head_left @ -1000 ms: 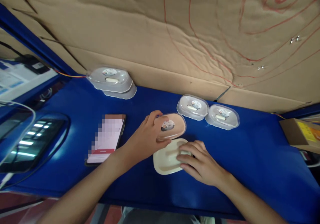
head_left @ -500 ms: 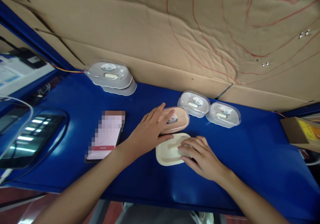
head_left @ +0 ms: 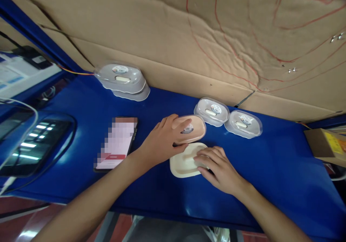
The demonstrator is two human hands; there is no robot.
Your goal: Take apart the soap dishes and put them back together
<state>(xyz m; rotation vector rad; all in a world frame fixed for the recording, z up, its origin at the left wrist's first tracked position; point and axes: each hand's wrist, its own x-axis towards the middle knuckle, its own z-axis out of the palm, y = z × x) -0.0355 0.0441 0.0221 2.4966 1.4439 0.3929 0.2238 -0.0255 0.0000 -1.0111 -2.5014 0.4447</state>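
My left hand (head_left: 160, 138) is curved over the left end of a pink oval container (head_left: 199, 126) with a clear cover and a round label. Its index finger lies across the top and its thumb presses by the near side. Just in front lies a cream oval lid (head_left: 181, 164) with a raised bar in its middle. The bent fingers of my right hand (head_left: 218, 168) rest over the lid's right half and hide part of it. The pink container's left end is hidden behind my left hand.
Behind stand two clear-covered white containers (head_left: 212, 110), (head_left: 244, 123). Similar ones are stacked (head_left: 121, 78) at the back left. A phone (head_left: 117, 144) lies left of my arm, a tablet (head_left: 38, 144) with cables beyond it. A cardboard panel (head_left: 135, 25) closes the back; a box (head_left: 321, 144) stands right.
My left hand's fingers have drawn closer together around the pink container, and its thumb has bent in at the near side. My right hand stays on the cream lid. The view has shifted slightly.
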